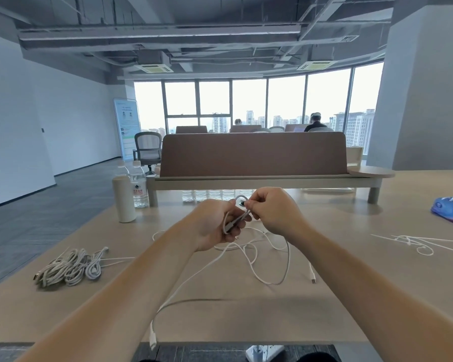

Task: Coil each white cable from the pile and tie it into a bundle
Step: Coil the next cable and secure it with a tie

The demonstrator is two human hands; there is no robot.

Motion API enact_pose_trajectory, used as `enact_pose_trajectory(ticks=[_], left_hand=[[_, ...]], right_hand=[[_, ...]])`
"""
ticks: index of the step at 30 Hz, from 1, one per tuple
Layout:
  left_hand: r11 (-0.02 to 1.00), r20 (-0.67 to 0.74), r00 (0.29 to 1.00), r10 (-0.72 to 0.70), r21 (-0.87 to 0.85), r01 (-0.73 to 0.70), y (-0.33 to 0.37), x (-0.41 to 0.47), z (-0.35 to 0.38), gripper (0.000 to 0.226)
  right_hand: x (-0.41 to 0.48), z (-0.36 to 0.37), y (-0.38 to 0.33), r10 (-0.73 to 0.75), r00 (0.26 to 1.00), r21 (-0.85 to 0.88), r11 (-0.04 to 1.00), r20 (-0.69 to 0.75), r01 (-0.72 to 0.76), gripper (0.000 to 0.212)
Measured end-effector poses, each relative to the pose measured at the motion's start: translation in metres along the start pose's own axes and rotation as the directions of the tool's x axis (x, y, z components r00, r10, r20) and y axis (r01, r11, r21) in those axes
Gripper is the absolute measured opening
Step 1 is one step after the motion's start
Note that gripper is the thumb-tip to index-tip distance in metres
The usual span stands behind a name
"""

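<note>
My left hand [215, 224] grips a short folded loop of white cable [237, 215] above the middle of the wooden table [351, 296]. My right hand [270, 209] pinches the same loop at its top. The rest of that cable [270, 257] hangs down and lies in loose tangled curves on the table under my hands. One long strand [173, 307] runs toward the near edge, where its plug [153, 342] hangs over. Several coiled white bundles [68, 267] lie together at the left.
A white cylinder flask [123, 199] and water bottles [139, 186] stand at the back left. Thin white ties [416, 242] lie at the right, beside a blue plastic bag [450, 209]. A raised shelf with a brown divider [254, 155] spans the back.
</note>
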State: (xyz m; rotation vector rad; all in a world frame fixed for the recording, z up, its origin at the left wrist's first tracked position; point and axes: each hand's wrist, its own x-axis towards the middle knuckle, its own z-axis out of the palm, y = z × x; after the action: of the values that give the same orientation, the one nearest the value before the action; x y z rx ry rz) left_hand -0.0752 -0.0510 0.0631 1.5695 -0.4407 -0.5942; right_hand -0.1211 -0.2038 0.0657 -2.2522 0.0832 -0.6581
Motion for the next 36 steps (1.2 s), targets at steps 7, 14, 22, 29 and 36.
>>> enact_pose_trajectory(ticks=[7,14,22,29,36], left_hand=[[0.987,-0.066,0.998,0.025,-0.155,-0.035,0.008,0.003,-0.012,0.055],[0.973,-0.119,0.993,-0.009,-0.23,-0.019,0.01,0.001,-0.026,0.043],[0.997,-0.141,0.99,0.008,-0.074,-0.018,0.006,0.0,-0.011,0.045],[0.991,-0.193,0.98,-0.043,-0.135,0.017,0.004,0.007,-0.01,0.054],[0.962,-0.132,0.991,-0.036,-0.273,-0.001,0.004,0.008,-0.017,0.061]], right_hand=[[-0.006,-0.008,0.011,0.051,0.97,0.368,0.919,0.237,-0.138,0.007],[-0.005,-0.014,0.03,0.178,0.925,0.455,0.829,0.335,-0.325,0.018],[0.002,-0.006,0.006,0.266,0.943,0.51,0.794,0.197,-0.331,0.021],[-0.001,-0.002,-0.008,0.265,0.95,0.473,0.823,0.166,-0.313,0.015],[-0.002,-0.002,-0.005,0.35,0.927,0.451,0.812,0.136,-0.372,0.012]])
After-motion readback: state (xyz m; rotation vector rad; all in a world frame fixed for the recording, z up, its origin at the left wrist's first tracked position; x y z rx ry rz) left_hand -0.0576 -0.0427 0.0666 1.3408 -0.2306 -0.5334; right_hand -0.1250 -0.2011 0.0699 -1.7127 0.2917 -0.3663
